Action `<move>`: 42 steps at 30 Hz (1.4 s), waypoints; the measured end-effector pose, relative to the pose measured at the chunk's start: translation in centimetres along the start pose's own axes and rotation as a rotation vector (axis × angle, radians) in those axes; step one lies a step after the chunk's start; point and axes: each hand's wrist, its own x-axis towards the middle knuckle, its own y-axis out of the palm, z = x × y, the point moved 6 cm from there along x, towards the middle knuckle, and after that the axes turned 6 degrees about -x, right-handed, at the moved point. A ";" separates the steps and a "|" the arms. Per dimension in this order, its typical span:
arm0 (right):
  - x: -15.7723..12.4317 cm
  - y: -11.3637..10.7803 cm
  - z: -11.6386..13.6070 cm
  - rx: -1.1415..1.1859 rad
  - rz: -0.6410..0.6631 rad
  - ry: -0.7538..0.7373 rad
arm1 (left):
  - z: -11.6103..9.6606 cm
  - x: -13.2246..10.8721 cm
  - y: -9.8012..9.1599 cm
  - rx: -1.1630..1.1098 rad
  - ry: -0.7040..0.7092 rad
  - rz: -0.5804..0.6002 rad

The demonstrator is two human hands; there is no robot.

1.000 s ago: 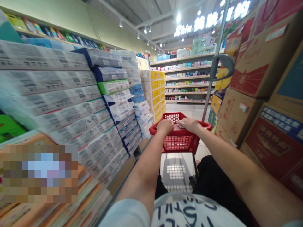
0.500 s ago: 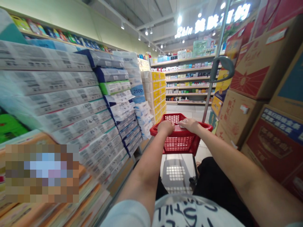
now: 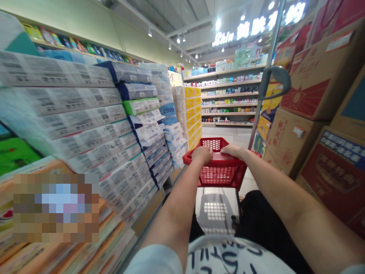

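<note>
A red plastic shopping cart [image 3: 221, 174] with a mesh basket stands in front of me, in the lower middle of the head view. My left hand [image 3: 202, 154] is closed round the left part of its red handle bar. On the right part of the same bar, my right hand [image 3: 234, 150] is bent over with its fingers curled down. Both arms reach forward, the hands a short gap apart. Through the mesh, no goods can be made out. From the cart's right side rises a metal pole [image 3: 255, 125] bearing a grey loop grip [image 3: 264, 85].
Stacked white tissue packs [image 3: 85, 114] line the left side, with yellow-and-white packs [image 3: 192, 110] farther ahead. Cardboard cartons [image 3: 305, 87] are piled on the right. Shelves of small goods [image 3: 230, 93] cross the aisle's far end. Pale floor [image 3: 225, 132] lies before them.
The scene has shifted slightly right in the view. My right hand's fingers have curled farther down over the handle bar; my left hand keeps its hold.
</note>
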 end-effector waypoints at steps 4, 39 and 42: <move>0.1 0.3 1.0 -0.316 0.013 -0.222 | -0.1 0.1 0.0 0.011 0.021 -0.016; -1.4 0.3 1.2 -0.183 -0.057 -0.452 | -0.8 0.1 0.0 0.051 0.042 0.011; -1.4 0.3 1.7 -0.357 -0.091 -0.456 | -0.8 0.1 0.1 0.051 0.042 0.011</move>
